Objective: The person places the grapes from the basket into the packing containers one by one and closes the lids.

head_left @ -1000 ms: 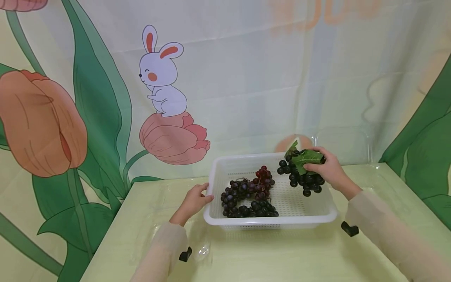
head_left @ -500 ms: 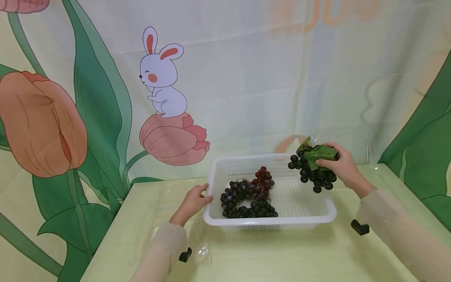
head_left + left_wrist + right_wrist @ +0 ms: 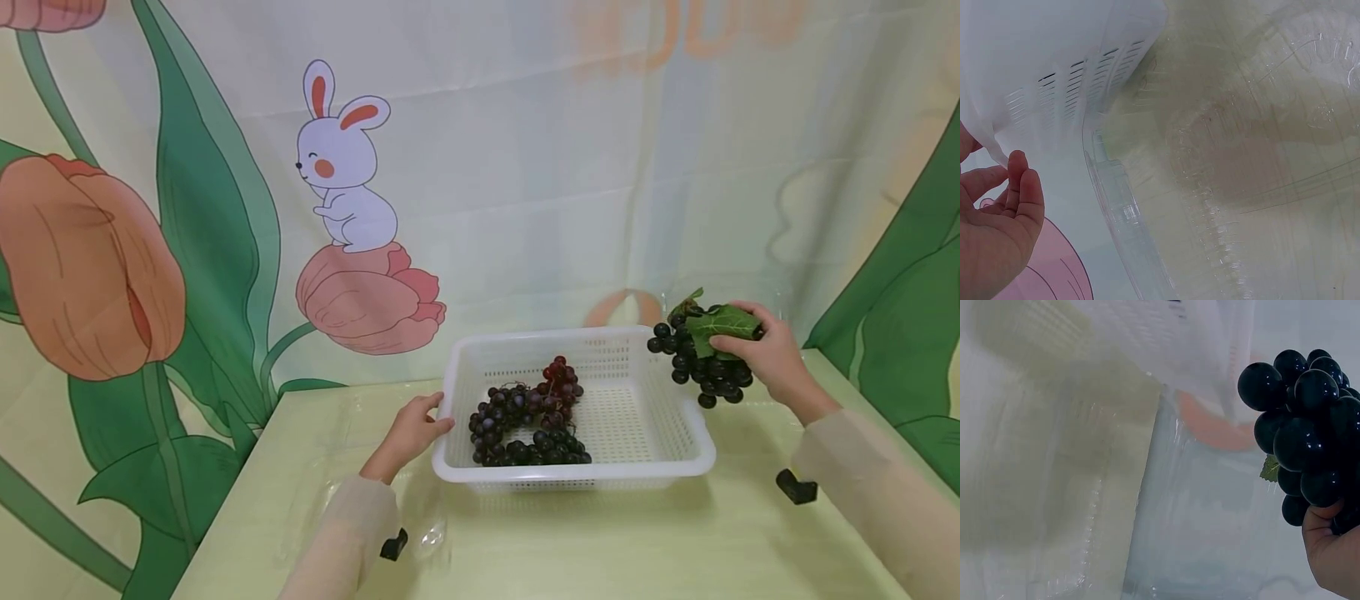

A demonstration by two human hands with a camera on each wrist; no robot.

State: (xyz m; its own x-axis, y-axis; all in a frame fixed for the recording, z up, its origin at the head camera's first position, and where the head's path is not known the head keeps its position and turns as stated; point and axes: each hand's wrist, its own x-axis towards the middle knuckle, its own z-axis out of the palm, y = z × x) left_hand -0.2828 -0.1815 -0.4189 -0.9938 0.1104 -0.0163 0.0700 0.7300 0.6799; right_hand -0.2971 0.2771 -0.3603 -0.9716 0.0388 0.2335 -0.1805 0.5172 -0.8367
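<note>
A bunch of black grapes [image 3: 708, 358] with green leaves hangs from my right hand [image 3: 780, 358], which grips it by the top. The bunch is in the air at the right rim of a white plastic basket [image 3: 573, 472]. In the right wrist view, the shiny dark grapes [image 3: 1300, 444] fill the right side, with the thumb against them. My left hand [image 3: 408, 433] pinches the basket's left rim, fingers on its outside in the left wrist view. Inside the basket lie dark purple grapes [image 3: 498, 417], red grapes [image 3: 558, 383] and black grapes [image 3: 543, 448], towards the left.
The basket stands on a table [image 3: 570, 542] under a clear plastic cover. Behind it hangs a cloth backdrop [image 3: 510, 208] printed with a rabbit and tulips. A small clear plastic piece [image 3: 432, 533] shows near the left sleeve.
My right hand has moved rightwards with the black grapes, from above the basket's inside to its right edge. My left hand has stayed on the rim.
</note>
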